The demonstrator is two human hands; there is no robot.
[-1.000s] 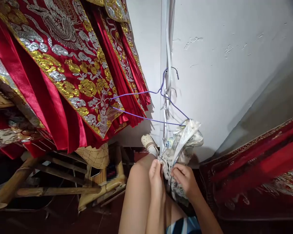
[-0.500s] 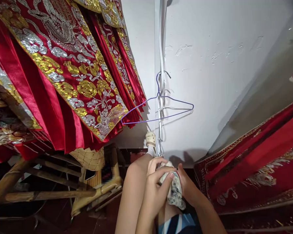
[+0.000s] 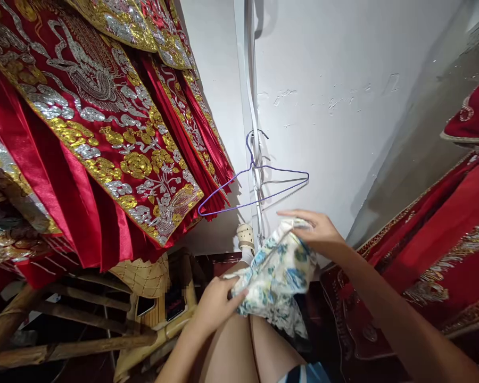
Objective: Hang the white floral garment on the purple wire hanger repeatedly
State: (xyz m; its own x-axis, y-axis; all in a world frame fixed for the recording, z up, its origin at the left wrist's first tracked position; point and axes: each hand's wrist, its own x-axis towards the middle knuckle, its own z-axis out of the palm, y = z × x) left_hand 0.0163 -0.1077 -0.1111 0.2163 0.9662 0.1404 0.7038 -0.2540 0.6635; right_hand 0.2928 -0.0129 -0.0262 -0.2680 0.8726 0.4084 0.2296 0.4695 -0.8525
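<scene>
A white cloth with a blue and green floral print (image 3: 279, 266) is spread between my two hands, above my knees. At its lower left edge, my left hand (image 3: 219, 300) pinches the fabric between thumb and fingers. My right hand (image 3: 317, 231) grips the upper right edge, its thumb over the cloth and a finger stretched out to the left. The cloth's lower part hangs in loose folds. Beyond the hands, a purple wire hanger (image 3: 255, 205) hangs from a white strap by the wall, with nothing on it.
Red garments with gold and silver embroidery (image 3: 135, 165) hang at the left. More red beaded fabric (image 3: 407, 255) fills the right side. A bamboo chair (image 3: 64, 348) stands at the lower left, with a phone (image 3: 146, 306) beside it. A white wall (image 3: 323, 64) rises ahead.
The bunched cloth has been opened out between my hands. My right hand has moved up and right, my left hand left and slightly down. The view has shifted a little.
</scene>
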